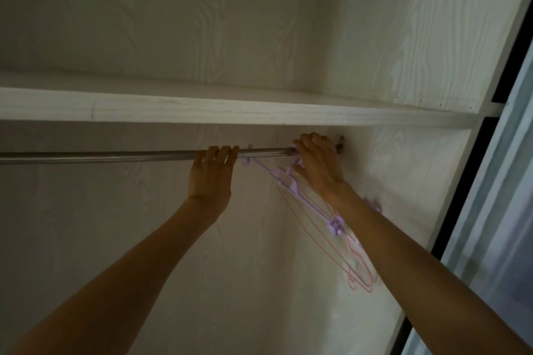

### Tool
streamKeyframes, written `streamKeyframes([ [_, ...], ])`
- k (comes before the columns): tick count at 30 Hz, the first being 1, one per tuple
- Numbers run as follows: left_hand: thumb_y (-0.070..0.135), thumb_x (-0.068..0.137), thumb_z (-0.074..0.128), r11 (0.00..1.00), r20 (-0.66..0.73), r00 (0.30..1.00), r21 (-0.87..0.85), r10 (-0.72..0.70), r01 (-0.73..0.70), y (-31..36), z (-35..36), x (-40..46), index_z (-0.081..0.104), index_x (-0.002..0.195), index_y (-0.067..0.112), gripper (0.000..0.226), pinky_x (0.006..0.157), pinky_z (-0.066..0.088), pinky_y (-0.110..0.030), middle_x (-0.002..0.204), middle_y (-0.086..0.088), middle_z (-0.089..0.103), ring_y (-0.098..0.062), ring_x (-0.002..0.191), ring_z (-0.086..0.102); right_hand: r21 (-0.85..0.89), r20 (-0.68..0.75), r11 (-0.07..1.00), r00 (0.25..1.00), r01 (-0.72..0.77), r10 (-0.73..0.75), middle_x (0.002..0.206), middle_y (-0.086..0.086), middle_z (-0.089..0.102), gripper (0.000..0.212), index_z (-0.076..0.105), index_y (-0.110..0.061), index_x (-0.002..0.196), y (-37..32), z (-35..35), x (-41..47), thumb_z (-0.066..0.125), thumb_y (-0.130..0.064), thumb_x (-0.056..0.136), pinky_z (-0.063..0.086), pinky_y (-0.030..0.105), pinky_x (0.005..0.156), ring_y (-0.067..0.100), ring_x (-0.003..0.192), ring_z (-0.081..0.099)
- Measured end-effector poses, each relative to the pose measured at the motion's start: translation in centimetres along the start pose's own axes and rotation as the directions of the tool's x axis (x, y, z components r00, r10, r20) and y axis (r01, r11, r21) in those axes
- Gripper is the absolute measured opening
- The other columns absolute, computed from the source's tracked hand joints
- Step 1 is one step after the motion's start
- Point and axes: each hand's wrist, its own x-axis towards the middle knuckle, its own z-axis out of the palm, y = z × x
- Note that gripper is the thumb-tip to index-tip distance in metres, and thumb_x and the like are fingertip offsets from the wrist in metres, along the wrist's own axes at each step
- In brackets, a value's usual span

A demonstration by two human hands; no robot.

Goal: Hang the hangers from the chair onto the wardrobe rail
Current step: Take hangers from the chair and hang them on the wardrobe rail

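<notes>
Nearest the camera our two bare forearms rose from the lower corners toward the rail; beyond them our left hand (212, 171) had its fingers curled over the top of the wardrobe rail (115, 156), gripping the bar itself and no hanger; our right hand (315, 161) sat further along, close to the rail's right end, its fingers bent over the bar and over lilac plastic that showed at the fingertips, so it seemed to clasp a hanger top there, though how firmly we could not tell, since the hand covered the hook; the hangers (291, 181) hung in a bunch between and below our hands, lilac plastic pieces with thin pink wire loops; one lilac hook sat over the rail just right of our left hand; their long axis ran slantwise from the rail down to the right, passing behind our right forearm, with the wire loops lowest and furthest right, near the side panel (403, 181); the rail lay level, left to right, ending at a small metal bracket (341, 143) on that panel; above it ran the pale wood-grain shelf (202, 108), and beyond that the back wall of the wardrobe (173, 23); we could read no writing or labels anywhere.
</notes>
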Motion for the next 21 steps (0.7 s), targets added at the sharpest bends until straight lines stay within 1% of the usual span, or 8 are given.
streamKeyframes([
  [2, 0.024, 0.092, 0.052, 1.0, 0.015, 1.0, 0.015, -0.003, 0.003, 0.1, -0.1, 0.0, 0.008, 0.151, 0.018, 0.074, 0.115, 0.02, -0.034, 0.152, 0.001, 0.024, -0.022, 0.14, 0.024, -0.064, 0.012, 0.998, 1.0, -0.018, 0.019, 0.099, 0.008, 0.065, 0.045, 0.066, -0.011, 0.1, 1.4, 0.2, 0.1, 0.08, -0.034, 0.063, 0.036, 0.039, 0.087, 0.029, 0.095, 0.059],
  [6, 0.024, 0.093, 0.052, 0.999, 0.042, 0.999, 0.033, -0.012, 0.01, 0.2, -0.2, -0.1, 0.004, 0.151, 0.018, 0.076, 0.116, 0.018, -0.035, 0.154, 0.0, 0.02, -0.022, 0.142, 0.021, -0.15, 0.065, 0.987, 0.995, -0.062, 0.072, 0.098, 0.009, 0.065, 0.045, 0.066, -0.01, 0.1, 3.3, 0.3, 0.0, 0.079, -0.036, 0.066, 0.044, 0.039, 0.086, 0.03, 0.096, 0.058],
  [11, 0.023, 0.093, 0.051, 0.998, 0.063, 0.997, 0.041, -0.041, 0.038, 0.4, 0.1, -0.1, 0.001, 0.151, 0.019, 0.077, 0.118, 0.013, -0.035, 0.156, 0.0, 0.016, -0.022, 0.145, 0.016, -0.196, 0.084, 0.977, 0.991, -0.084, 0.102, 0.095, 0.005, 0.066, 0.049, 0.066, -0.014, 0.1, 4.1, 0.3, -0.2, 0.079, -0.042, 0.063, 0.035, 0.038, 0.084, 0.027, 0.095, 0.06],
  [12, 0.023, 0.093, 0.051, 0.998, 0.072, 0.996, 0.04, -0.047, 0.044, 0.5, 0.1, -0.1, 0.0, 0.151, 0.019, 0.077, 0.119, 0.012, -0.035, 0.157, 0.0, 0.014, -0.022, 0.145, 0.015, -0.183, 0.106, 0.98, 0.99, -0.071, 0.092, 0.105, 0.006, 0.065, 0.051, 0.063, -0.013, 0.109, 4.2, 0.2, -0.3, 0.075, -0.042, 0.069, 0.036, 0.039, 0.089, 0.027, 0.103, 0.058],
  [14, 0.024, 0.094, 0.05, 0.998, 0.098, 0.994, 0.039, -0.052, 0.048, 0.5, 0.0, -0.3, -0.004, 0.151, 0.018, 0.078, 0.119, 0.009, -0.036, 0.158, -0.001, 0.01, -0.022, 0.147, 0.011, -0.119, 0.143, 0.991, 0.987, -0.055, 0.072, 0.129, 0.009, 0.053, 0.06, 0.047, -0.012, 0.132, 4.2, 0.1, -0.5, 0.063, -0.042, 0.083, 0.032, 0.041, 0.102, 0.029, 0.122, 0.045],
  [16, 0.023, 0.095, 0.047, 0.998, 0.129, 0.991, 0.04, -0.045, 0.04, 0.4, -0.1, -0.5, -0.008, 0.151, 0.016, 0.079, 0.12, 0.006, -0.037, 0.159, -0.002, 0.003, -0.022, 0.148, 0.006, -0.089, 0.122, 0.995, 0.99, -0.054, 0.064, 0.139, 0.011, 0.046, 0.069, 0.037, -0.01, 0.14, 4.3, -0.4, -1.1, 0.061, -0.042, 0.084, 0.029, 0.043, 0.107, 0.031, 0.129, 0.04],
  [18, 0.022, 0.095, 0.044, 0.999, 0.134, 0.991, 0.033, -0.021, 0.017, 0.2, -0.3, -0.9, -0.01, 0.15, 0.015, 0.077, 0.12, 0.003, -0.038, 0.16, -0.002, -0.003, -0.022, 0.148, 0.001, -0.005, 0.067, 0.999, 0.997, -0.038, 0.038, 0.134, 0.014, 0.051, 0.067, 0.043, -0.007, 0.137, 4.1, -1.2, -2.1, 0.066, -0.039, 0.081, 0.032, 0.045, 0.105, 0.034, 0.123, 0.046],
  [21, 0.024, 0.094, 0.047, 1.0, 0.085, 0.996, 0.0, -0.007, 0.007, 0.7, -0.9, -2.6, -0.001, 0.151, 0.016, 0.075, 0.121, 0.002, -0.04, 0.16, -0.002, -0.002, -0.023, 0.148, 0.002, 0.089, -0.044, 0.996, 0.999, 0.026, -0.023, 0.119, 0.015, 0.061, 0.048, 0.06, -0.006, 0.118, 3.8, -2.4, -4.4, 0.071, -0.03, 0.077, 0.043, 0.043, 0.092, 0.035, 0.11, 0.056],
])
